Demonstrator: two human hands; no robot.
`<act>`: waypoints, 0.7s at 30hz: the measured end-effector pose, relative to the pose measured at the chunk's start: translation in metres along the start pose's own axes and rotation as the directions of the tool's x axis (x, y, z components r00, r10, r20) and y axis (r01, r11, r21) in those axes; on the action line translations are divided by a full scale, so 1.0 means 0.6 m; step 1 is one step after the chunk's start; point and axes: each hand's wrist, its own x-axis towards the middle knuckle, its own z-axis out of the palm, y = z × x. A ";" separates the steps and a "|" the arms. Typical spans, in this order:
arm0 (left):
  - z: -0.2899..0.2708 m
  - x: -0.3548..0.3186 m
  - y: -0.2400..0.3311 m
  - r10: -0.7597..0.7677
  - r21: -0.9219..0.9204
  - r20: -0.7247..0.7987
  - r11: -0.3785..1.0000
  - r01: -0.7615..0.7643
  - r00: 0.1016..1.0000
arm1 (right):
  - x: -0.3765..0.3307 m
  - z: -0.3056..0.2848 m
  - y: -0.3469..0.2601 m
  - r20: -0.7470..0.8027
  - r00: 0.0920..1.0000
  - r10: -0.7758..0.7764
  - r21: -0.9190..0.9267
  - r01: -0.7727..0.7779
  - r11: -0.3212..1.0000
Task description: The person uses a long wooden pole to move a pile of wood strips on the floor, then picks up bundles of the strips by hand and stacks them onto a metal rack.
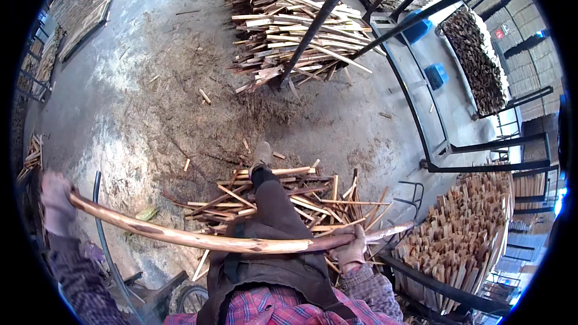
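A long, slightly curved wooden pole [205, 241], with patches of darker bark, lies crosswise in front of my body at waist height. My right hand [353, 251], in a pale glove, is closed around it near the right end, and a short length sticks out beyond the fingers. At the far left, my gloved left hand [57, 201] is at the other end of the pole and appears closed on it; motion blurs its fingers. Below the pole, split wood sticks [301, 201] lie in a loose heap around my leg, and my shoe [262, 155] is just beyond them.
A large stack of sawn sticks [289, 30] stands ahead behind dark metal posts [319, 27]. Upright sticks fill a rack [457, 229] at right. A curved metal bar [103, 235] rises near my left arm. Bark scraps litter the concrete floor [198, 84]. Blue containers [436, 76] stand farther right.
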 end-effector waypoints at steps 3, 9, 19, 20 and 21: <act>-0.008 0.058 0.104 -0.082 -0.056 -0.008 0.995 0.081 0.997 | 0.098 0.092 0.060 -0.002 0.978 0.208 0.298 -0.198 0.934; -0.080 0.331 0.226 -0.036 -0.160 -0.028 0.987 0.031 0.999 | 0.338 0.293 0.142 0.008 0.989 0.147 0.224 -0.145 0.964; -0.133 0.459 0.312 -0.041 -0.238 0.022 0.970 0.045 0.999 | 0.546 0.511 0.149 -0.110 0.980 0.164 0.282 -0.127 0.951; -0.157 0.471 0.330 0.022 -0.313 -0.039 0.949 -0.033 0.999 | 0.570 0.532 0.150 -0.102 0.980 0.173 0.305 -0.135 0.943; -0.183 0.486 0.364 -0.001 -0.340 0.008 0.940 0.004 1.000 | 0.588 0.556 0.158 -0.106 0.991 0.083 0.091 -0.073 0.993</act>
